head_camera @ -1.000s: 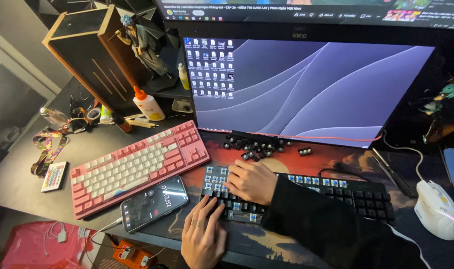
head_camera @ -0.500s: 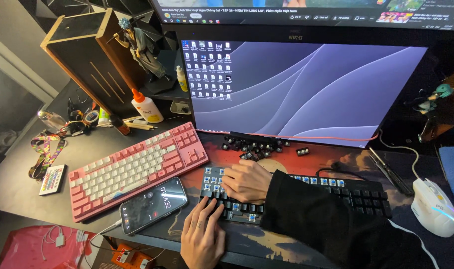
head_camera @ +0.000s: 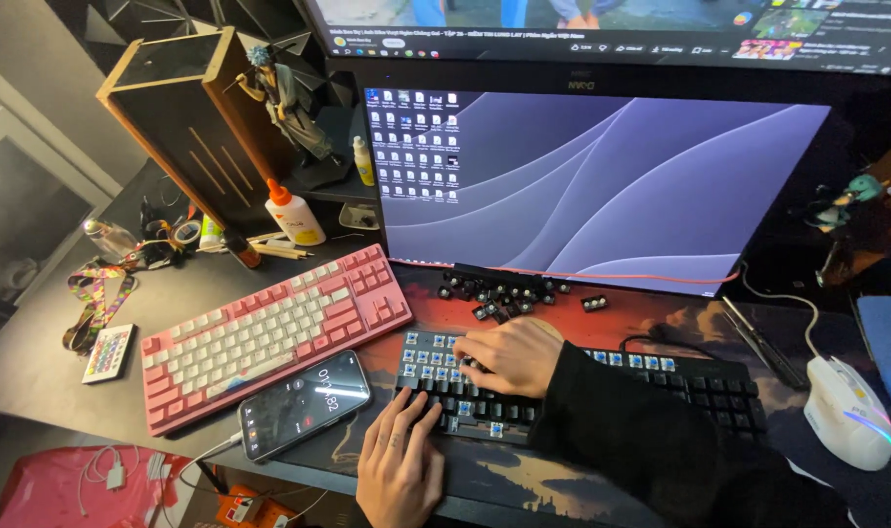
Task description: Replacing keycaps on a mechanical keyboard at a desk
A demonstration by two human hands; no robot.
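A black keyboard (head_camera: 700,386) lies on a printed desk mat, and several blue switches are bare where caps are off. My left hand (head_camera: 401,469) rests flat at its front-left corner, with the fingers spread on the keys. My right hand (head_camera: 509,357) is curled over the upper-left rows. Its fingertips are hidden, so I cannot tell whether it pinches anything. A pile of loose black keycaps (head_camera: 499,293) lies just behind the keyboard, under the monitor (head_camera: 602,186).
A pink and white keyboard (head_camera: 269,332) lies at an angle to the left, with a phone (head_camera: 304,403) at its front edge. A white mouse (head_camera: 846,411) sits far right. A glue bottle (head_camera: 294,213), a wooden box (head_camera: 186,117), a figurine (head_camera: 284,93) and a small remote (head_camera: 108,352) crowd the back left.
Both hands stay at the same spots on the black keyboard. Only the view has shifted slightly.
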